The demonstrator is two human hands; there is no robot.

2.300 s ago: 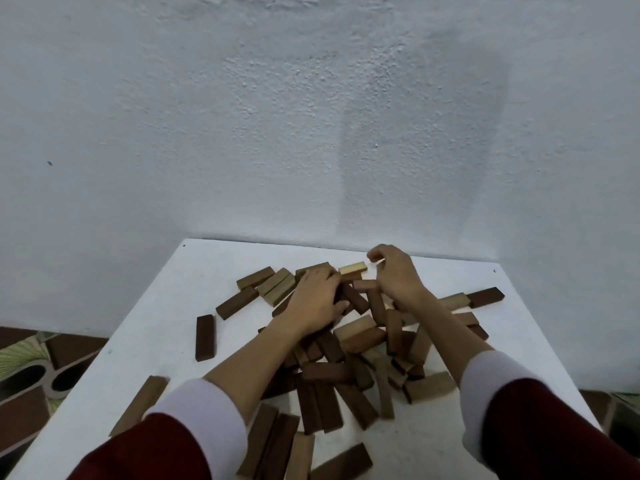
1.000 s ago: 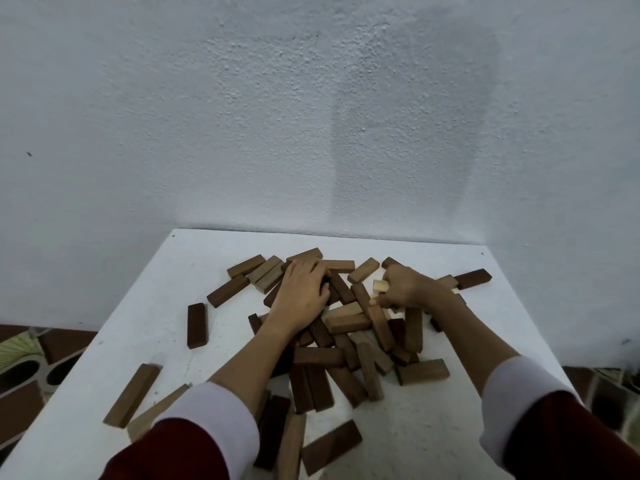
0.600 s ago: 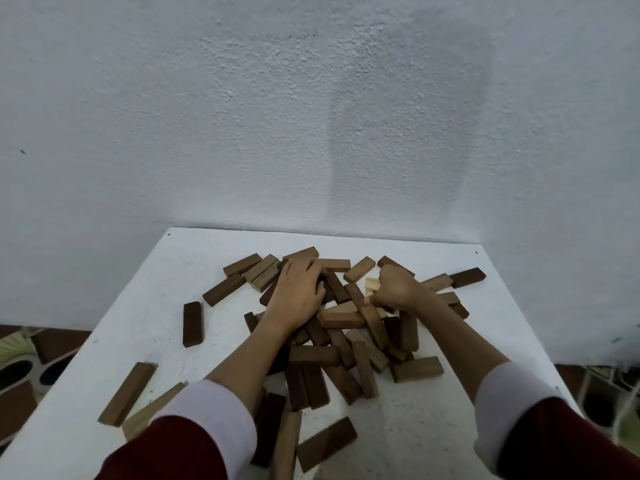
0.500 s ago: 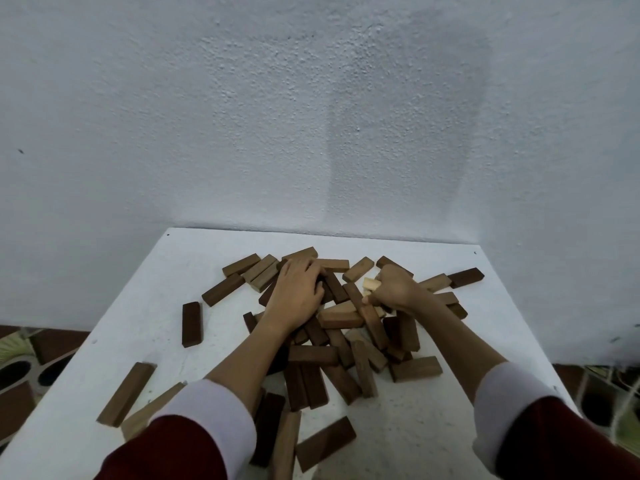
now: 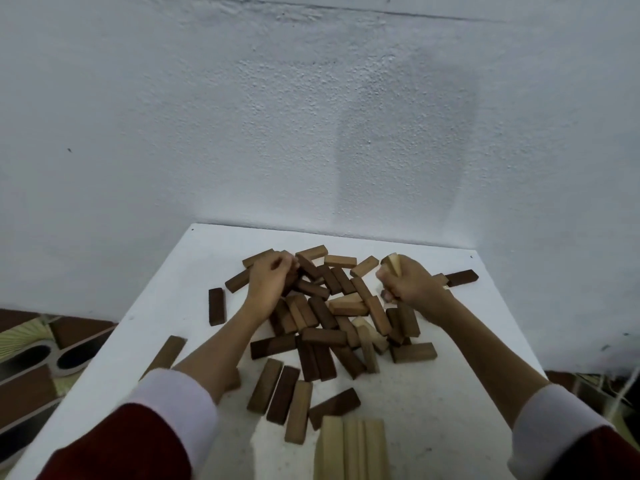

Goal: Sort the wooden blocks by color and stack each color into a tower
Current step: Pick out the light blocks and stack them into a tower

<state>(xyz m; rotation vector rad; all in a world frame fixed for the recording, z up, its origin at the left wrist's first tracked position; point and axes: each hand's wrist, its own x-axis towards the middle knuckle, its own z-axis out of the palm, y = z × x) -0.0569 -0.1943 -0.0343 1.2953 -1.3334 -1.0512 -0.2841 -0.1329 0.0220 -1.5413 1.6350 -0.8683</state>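
Right hand (image 5: 410, 284) has lifted off the pile, fingers curled round a pale block (image 5: 394, 263) held upright. Pale stack (image 5: 351, 448) lies toward the body at the desk (image 5: 485, 341) near edge, long axes pointing away. Left hand (image 5: 268, 280) curls over dark blocks (image 5: 313, 289).

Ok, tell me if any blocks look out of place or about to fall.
One brown block at the table's left edge overhangs it and could drop. Otherwise just the unsorted pile, plus neat pale blocks near the front.
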